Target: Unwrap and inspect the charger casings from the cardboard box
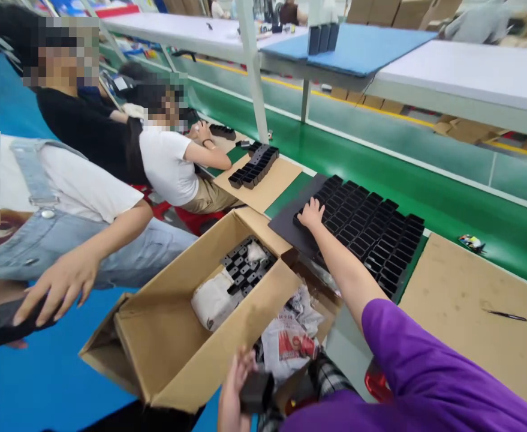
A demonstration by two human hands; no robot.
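Observation:
My right hand [312, 214] rests with spread fingers on the left edge of a block of black rectangular cases [362, 228], lined up in rows on a dark sheet [285, 222] on the green bench. Low in the view, my left hand [234, 384] has its fingers around a black case [256, 391]; they are partly blurred. Between my arms and the person on the left stands an open cardboard box [164, 324], holding black cases [246, 264] and a white wrapped bundle [213, 299].
A person in denim overalls [83, 204] stands at the left with a black object in hand. Two more people sit farther along the bench, near stacked black cases [256, 165] on cardboard. Tweezers [506, 315] lie on the right-hand board. Plastic bags [290, 342] are below the bench.

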